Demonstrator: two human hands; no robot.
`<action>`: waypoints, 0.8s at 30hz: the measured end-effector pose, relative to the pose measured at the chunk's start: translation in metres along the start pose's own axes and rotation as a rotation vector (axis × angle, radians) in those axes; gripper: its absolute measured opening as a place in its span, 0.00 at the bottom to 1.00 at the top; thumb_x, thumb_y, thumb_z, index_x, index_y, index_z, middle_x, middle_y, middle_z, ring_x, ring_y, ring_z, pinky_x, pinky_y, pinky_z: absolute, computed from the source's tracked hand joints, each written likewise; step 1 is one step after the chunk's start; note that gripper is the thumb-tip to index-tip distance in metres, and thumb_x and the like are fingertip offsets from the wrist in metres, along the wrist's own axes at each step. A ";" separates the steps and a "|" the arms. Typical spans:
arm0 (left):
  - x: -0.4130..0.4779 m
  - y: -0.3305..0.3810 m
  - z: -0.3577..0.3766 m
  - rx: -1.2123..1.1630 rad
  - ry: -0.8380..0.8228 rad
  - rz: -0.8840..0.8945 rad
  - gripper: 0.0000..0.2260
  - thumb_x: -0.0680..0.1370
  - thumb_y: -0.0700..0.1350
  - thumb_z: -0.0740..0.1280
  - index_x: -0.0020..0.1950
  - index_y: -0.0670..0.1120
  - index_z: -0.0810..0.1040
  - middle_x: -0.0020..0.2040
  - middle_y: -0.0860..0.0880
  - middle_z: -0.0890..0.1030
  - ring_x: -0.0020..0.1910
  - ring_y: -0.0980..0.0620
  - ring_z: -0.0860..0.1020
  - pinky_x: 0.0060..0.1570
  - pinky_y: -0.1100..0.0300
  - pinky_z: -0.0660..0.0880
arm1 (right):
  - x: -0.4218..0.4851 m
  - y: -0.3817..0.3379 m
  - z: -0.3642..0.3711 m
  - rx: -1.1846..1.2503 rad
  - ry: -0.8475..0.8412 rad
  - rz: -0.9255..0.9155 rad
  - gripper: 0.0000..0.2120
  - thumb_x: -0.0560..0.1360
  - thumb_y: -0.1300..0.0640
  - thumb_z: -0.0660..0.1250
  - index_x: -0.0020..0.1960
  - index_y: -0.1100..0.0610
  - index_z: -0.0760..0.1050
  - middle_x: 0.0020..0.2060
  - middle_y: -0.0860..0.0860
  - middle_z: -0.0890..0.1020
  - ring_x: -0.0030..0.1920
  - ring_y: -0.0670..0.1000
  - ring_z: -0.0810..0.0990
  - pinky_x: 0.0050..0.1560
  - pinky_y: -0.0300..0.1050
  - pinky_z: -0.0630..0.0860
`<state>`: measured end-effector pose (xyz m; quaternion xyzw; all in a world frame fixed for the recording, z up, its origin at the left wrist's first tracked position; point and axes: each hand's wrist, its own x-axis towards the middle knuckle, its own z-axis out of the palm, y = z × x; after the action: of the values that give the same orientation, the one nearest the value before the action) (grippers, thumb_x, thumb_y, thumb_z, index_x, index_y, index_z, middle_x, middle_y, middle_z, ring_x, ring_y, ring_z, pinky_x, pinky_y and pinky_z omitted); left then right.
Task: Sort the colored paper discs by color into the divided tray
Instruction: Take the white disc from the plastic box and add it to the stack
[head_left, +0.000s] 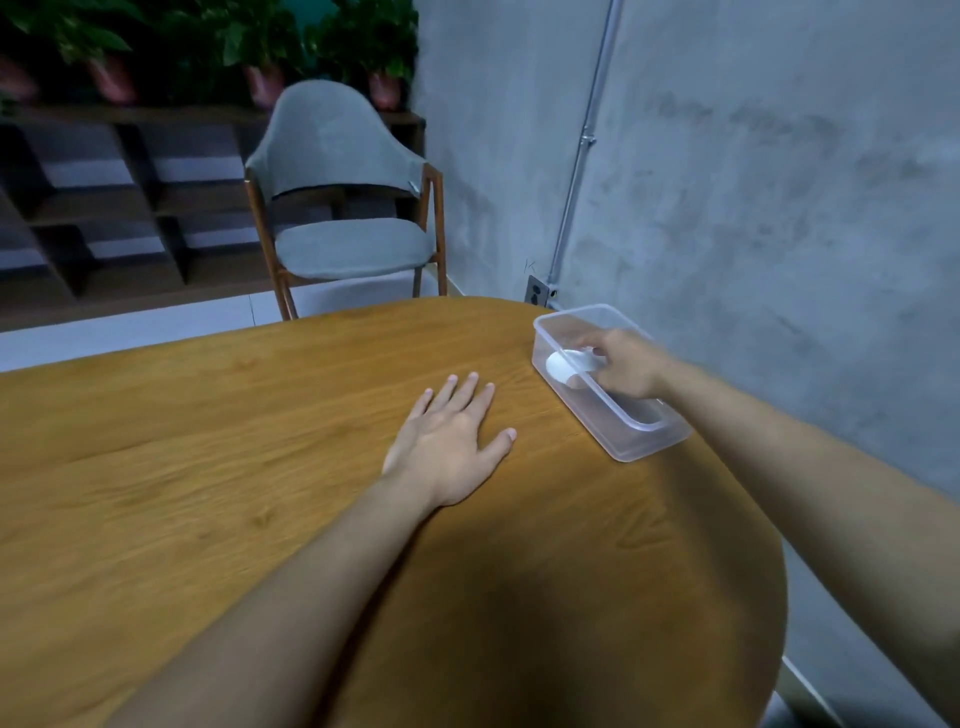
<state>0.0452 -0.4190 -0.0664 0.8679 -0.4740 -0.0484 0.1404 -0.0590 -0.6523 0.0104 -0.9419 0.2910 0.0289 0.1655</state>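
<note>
Left hand (449, 441) flat on table (208, 415); right hand (626, 366) grips white object (563, 364) in clear box (644, 441).

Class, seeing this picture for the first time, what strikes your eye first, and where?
The right hand reaching into the clear box on the right of the wooden table, holding a blurred white object. Next, the left hand flat on the wood, and the grey chair beyond.

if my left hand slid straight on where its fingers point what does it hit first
Probably nothing: the left hand lies flat on the brown wooden table, and its line runs free to the far edge, just left of the clear plastic box.
</note>
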 end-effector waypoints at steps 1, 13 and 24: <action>0.000 0.000 0.001 -0.003 0.004 -0.001 0.33 0.83 0.67 0.49 0.85 0.54 0.51 0.85 0.53 0.48 0.84 0.53 0.45 0.82 0.50 0.43 | 0.002 0.000 0.002 -0.017 -0.007 0.003 0.30 0.74 0.44 0.76 0.73 0.50 0.73 0.68 0.51 0.78 0.67 0.57 0.77 0.65 0.49 0.73; 0.000 -0.001 0.002 -0.035 0.055 0.008 0.32 0.83 0.65 0.52 0.84 0.53 0.56 0.85 0.52 0.53 0.84 0.52 0.48 0.82 0.51 0.45 | -0.007 -0.029 0.002 -0.342 -0.033 0.000 0.13 0.83 0.55 0.58 0.48 0.60 0.77 0.41 0.54 0.79 0.35 0.49 0.74 0.32 0.41 0.67; -0.023 0.002 -0.011 -0.156 0.234 0.054 0.16 0.83 0.52 0.61 0.69 0.50 0.79 0.69 0.52 0.79 0.69 0.52 0.73 0.70 0.54 0.67 | -0.032 -0.028 -0.014 -0.311 0.169 -0.076 0.18 0.78 0.67 0.57 0.64 0.56 0.73 0.34 0.55 0.73 0.37 0.59 0.75 0.34 0.49 0.68</action>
<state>0.0341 -0.3986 -0.0562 0.8410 -0.4724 0.0200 0.2631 -0.0703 -0.6173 0.0365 -0.9655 0.2599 -0.0120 -0.0064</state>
